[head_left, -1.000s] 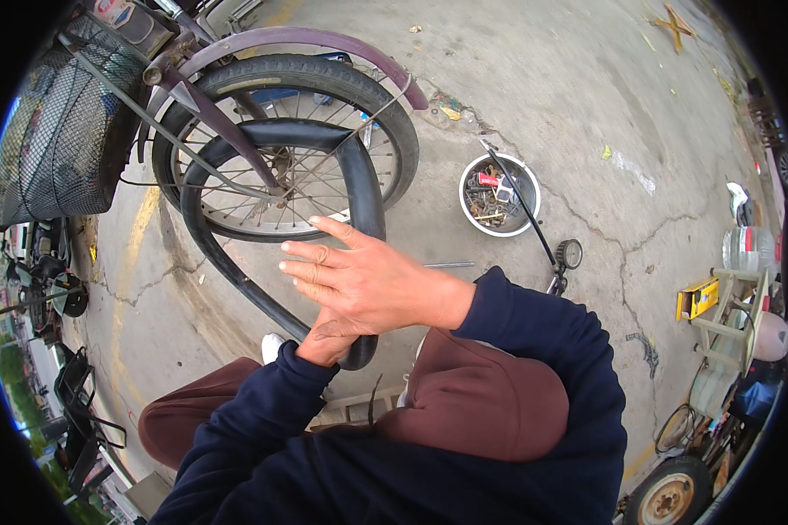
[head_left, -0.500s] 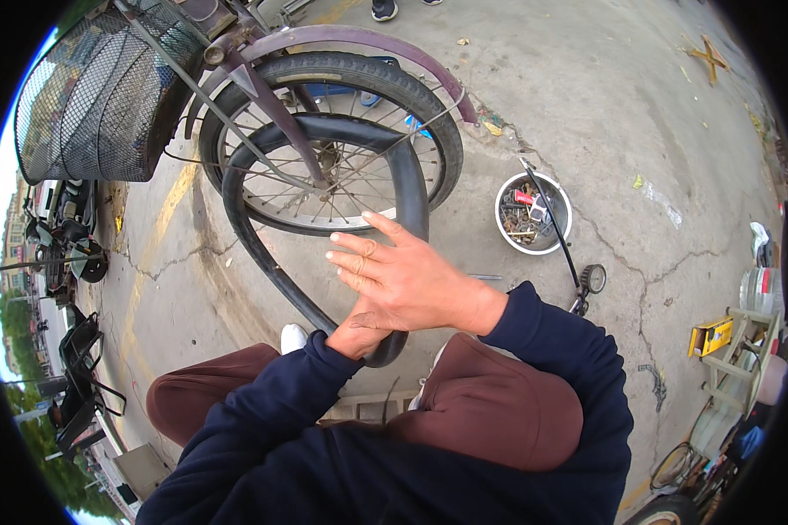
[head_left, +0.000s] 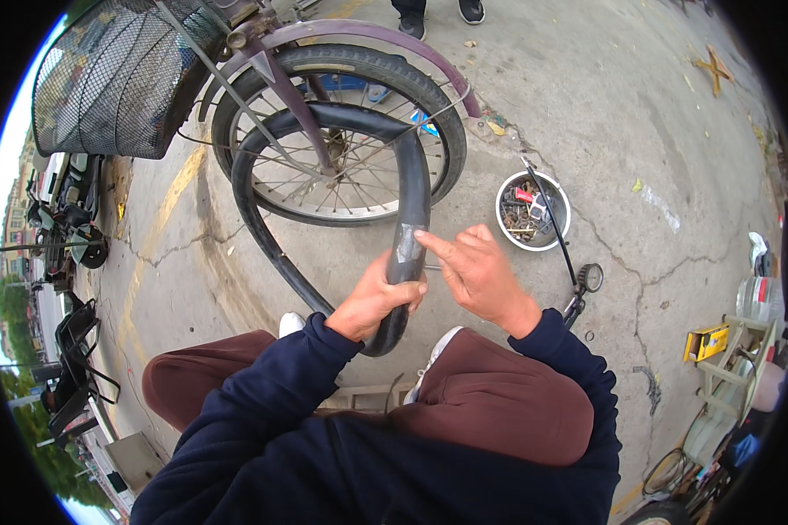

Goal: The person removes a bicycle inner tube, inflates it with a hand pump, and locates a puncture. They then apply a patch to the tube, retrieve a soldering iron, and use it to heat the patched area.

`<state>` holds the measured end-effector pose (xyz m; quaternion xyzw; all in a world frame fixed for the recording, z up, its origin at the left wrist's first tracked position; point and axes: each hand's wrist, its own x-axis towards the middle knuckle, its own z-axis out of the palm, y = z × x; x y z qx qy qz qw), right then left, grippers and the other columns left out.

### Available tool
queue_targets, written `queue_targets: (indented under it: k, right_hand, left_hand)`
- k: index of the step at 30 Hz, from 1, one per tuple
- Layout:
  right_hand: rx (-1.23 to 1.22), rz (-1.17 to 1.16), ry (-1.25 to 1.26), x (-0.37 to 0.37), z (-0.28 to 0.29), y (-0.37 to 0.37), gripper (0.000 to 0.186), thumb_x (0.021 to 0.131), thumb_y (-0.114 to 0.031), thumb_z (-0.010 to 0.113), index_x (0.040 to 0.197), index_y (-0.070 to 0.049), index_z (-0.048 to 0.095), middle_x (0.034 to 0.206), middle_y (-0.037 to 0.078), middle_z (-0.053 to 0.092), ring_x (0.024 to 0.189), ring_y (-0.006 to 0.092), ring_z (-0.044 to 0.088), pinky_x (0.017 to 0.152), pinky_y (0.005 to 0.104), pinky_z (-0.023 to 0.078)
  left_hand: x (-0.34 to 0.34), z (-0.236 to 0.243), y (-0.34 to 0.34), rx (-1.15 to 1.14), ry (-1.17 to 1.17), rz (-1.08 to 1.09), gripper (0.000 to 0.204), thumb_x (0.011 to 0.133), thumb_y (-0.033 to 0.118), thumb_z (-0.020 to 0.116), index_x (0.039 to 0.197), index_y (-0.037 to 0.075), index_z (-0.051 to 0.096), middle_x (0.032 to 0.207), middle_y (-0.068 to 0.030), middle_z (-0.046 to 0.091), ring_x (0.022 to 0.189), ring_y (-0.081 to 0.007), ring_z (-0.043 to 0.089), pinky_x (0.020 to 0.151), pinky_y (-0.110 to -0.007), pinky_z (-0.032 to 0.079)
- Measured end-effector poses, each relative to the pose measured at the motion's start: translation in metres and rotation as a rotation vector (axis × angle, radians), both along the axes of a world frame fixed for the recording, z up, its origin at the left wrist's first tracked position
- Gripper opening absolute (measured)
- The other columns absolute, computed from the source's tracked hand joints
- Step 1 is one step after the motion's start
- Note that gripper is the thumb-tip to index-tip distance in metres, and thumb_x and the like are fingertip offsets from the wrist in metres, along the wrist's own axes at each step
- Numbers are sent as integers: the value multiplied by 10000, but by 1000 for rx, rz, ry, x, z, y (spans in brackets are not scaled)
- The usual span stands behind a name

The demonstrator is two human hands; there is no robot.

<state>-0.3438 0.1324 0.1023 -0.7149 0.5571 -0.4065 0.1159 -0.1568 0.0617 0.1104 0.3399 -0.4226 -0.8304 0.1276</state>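
Observation:
An inflated black inner tube (head_left: 414, 188) loops around the bicycle's fork, in front of the spoked front wheel (head_left: 453, 144). My left hand (head_left: 372, 297) is wrapped around its near part, thumb across the top. Just beyond that grip, a dull grey, scuffed-looking area (head_left: 407, 243) shows on the rubber. My right hand (head_left: 483, 276) has its index finger stretched out, the tip at the edge of this area. The other right fingers are curled, and I see nothing held in them.
A metal bowl (head_left: 501, 229) of small parts stands to the right, with a black rod and a round gauge (head_left: 590, 277) by it. The bicycle's wire basket (head_left: 105, 96) is upper left. Another person's shoes (head_left: 471, 10) show at the top. A yellow box (head_left: 706, 342) is far right.
My right hand has lifted off the tube and my left hand, moving right, and now points with one finger. The grey area has come into sight.

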Motion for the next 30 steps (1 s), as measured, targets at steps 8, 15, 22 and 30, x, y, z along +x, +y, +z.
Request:
queue_targets:
  k: [8,15,22,30]
  right_hand:
    - [-109,79,47,4,5,4,521,730,2,651,1237,-116,632,647,39,462,645,208,459,676,344,365]
    - [617,-124,-1222,8,8,-11,270,896,-171,605,1122,-24,595,877,27,625,777,102,552,615,242,414]
    - [899,240,-1393,-3,-5,-33,274,862,-144,584,1106,-19,580,942,9,598,774,71,530,630,231,418]
    - [880,194,-1359,3,-7,-35,300,848,-64,582,1138,6,550,980,21,579,766,69,516,641,227,438]
  left_hand:
    - [-1,4,2,-31,5,12,355,824,75,675,1092,41,445,785,-44,528,605,-128,539,542,-266,448]
    - [-9,6,5,-58,-51,9,335,812,36,651,1100,29,480,765,-26,536,595,-106,535,534,-251,436]
    - [-11,11,6,-94,-107,8,258,833,56,646,1053,27,514,701,-29,535,570,-119,534,534,-255,436]
    - [-14,16,8,-106,-135,-2,233,845,63,645,1046,31,531,693,-26,531,570,-116,533,528,-253,433]
